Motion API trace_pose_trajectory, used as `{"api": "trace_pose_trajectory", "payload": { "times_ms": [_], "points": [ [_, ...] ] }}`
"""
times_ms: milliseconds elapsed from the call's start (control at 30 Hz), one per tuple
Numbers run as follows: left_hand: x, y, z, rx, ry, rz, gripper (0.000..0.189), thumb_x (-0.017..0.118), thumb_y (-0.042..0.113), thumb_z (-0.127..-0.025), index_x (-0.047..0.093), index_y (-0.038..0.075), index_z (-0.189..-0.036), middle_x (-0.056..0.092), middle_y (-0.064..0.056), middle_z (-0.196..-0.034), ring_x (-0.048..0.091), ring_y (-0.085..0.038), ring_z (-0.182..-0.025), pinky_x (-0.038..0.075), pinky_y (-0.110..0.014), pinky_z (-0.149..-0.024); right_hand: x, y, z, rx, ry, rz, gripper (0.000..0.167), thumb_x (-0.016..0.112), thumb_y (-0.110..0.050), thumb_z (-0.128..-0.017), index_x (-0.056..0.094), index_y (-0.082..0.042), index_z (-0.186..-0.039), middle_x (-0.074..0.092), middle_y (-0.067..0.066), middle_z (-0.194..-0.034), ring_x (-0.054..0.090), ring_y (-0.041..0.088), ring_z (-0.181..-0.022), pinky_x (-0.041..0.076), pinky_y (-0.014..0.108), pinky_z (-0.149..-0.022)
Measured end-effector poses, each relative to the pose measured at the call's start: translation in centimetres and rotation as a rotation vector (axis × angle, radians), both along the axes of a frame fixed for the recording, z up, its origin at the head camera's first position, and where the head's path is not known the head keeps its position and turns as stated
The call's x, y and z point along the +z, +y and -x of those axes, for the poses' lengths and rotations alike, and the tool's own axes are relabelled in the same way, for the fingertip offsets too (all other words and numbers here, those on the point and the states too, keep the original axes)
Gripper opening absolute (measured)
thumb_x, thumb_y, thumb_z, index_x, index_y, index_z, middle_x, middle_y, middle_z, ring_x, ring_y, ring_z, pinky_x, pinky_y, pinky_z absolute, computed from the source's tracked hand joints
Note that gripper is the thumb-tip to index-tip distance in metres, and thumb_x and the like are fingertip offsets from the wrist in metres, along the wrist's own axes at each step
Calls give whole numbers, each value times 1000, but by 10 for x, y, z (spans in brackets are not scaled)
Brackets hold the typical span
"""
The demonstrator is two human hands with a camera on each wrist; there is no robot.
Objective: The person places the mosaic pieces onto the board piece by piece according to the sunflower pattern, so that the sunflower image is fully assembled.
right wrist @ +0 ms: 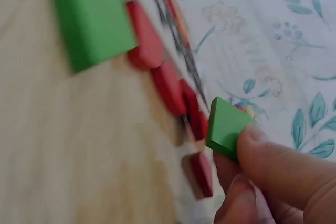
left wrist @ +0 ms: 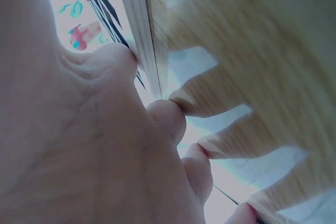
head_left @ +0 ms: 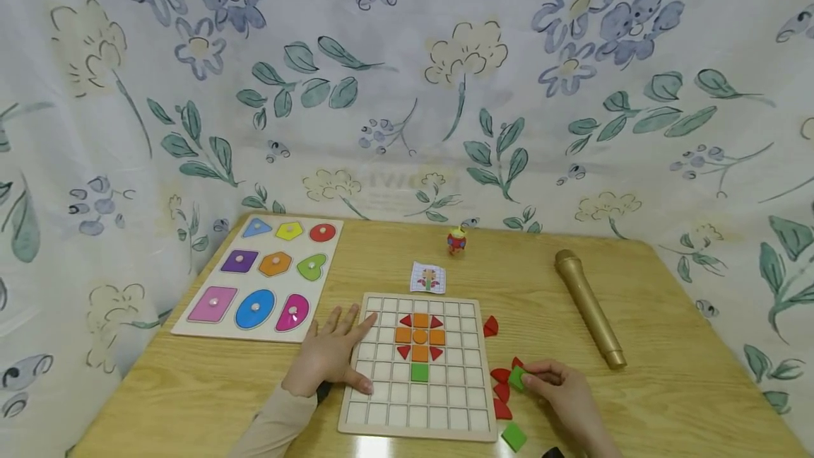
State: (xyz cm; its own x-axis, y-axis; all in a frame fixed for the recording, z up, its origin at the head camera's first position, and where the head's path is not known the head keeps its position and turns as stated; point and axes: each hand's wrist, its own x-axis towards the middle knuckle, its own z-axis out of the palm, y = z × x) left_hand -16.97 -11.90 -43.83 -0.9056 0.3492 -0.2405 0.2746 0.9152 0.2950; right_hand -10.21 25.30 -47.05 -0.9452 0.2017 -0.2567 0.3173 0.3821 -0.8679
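My right hand (head_left: pixel 559 391) pinches a green square tile (right wrist: pixel 227 128) between thumb and fingers, just right of the wooden grid board (head_left: pixel 448 415). With fingers spread, my left hand (head_left: pixel 331 352) rests over the board's left edge, its thumb on the grid. On the board, orange squares (head_left: pixel 420 320) surround an orange circle (head_left: pixel 420 336), with red wedges (head_left: pixel 436 353) at the corners and one green square (head_left: pixel 420 372) below. Several loose red pieces (head_left: pixel 502 409) lie along the board's right side, and another green square (head_left: pixel 514 437) lies near the front.
A small pattern card (head_left: pixel 428 278) lies behind the board, and a little red toy figure (head_left: pixel 456 241) stands farther back. To the left is a shape puzzle board (head_left: pixel 184 324) with knobbed pieces. A gold microphone (head_left: pixel 590 308) lies at the right. Flowered cloth (head_left: pixel 407 90) hangs behind the table.
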Motion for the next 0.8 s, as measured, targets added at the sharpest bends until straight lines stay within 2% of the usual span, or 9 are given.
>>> {"api": "trace_pose_trajectory", "payload": {
  "times_ms": [100, 333, 500, 667, 800],
  "points": [
    [1, 0, -1, -2, 6, 4, 115, 82, 62, -56, 31, 24, -152, 21, -17, -161, 16, -47, -147, 15, -74, -110, 7, -8, 7, 13, -27, 7, 26, 72, -18, -87, 69, -2, -107, 73, 2, -94, 62, 4, -82, 49, 19, -66],
    [0, 0, 0, -4, -2, -1, 112, 83, 60, -58, 33, 25, -152, 21, -17, -161, 15, -47, -147, 14, -74, -111, 21, -50, 22, 265, 41, 107, 26, 72, -14, -87, 69, 5, -105, 75, 8, -92, 64, 4, -78, 51, 18, -66],
    [2, 1, 0, -6, -5, 0, 110, 82, 58, -59, 33, 26, -152, 21, -17, -161, 15, -47, -147, 14, -74, -111, 18, -89, 27, 395, 99, 83, 18, 74, -15, -85, 72, 0, -96, 74, 7, -87, 64, 10, -74, 51, 19, -63],
    [2, 3, 0, -3, -13, -1, 110, 82, 58, -59, 32, 26, -152, 20, -16, -161, 14, -46, -148, 14, -74, -111, 13, -111, 24, 431, 153, 31, 10, 76, -12, -82, 74, -4, -88, 72, 5, -82, 57, 5, -65, 46, 17, -57],
    [-1, 2, 2, -4, -21, 3, 110, 81, 60, -59, 31, 28, -152, 20, -16, -162, 14, -46, -148, 13, -74, -111, 10, -121, 17, 444, 144, 5, 6, 76, -11, -82, 73, -7, -85, 69, 0, -78, 51, 3, -62, 43, 16, -54]
  ]
}}
